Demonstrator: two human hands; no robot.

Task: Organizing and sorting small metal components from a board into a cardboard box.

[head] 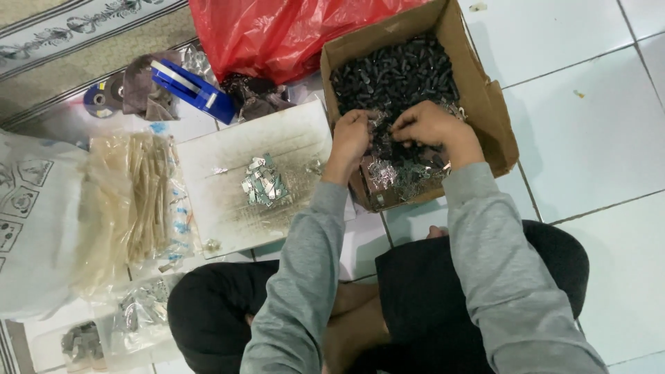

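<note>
A brown cardboard box (485, 104) on the tiled floor holds several small black parts (395, 73) at its far end and shiny silver metal clips (405, 176) at its near end. Both hands reach into the box. My left hand (351, 135) is closed around a small bunch of silver clips over the middle of the box. Just to its right, my right hand (433, 126) pinches at the parts with bent fingers; what its fingertips hold is hidden. Grey sleeves cover both arms.
A white board (228, 208) left of the box carries a small pile of silver pieces (263, 185). Further left lie clear bags of tan strips (149, 201) and a white sack (34, 221). Behind are a red plastic bag (277, 31) and a blue tape dispenser (194, 90).
</note>
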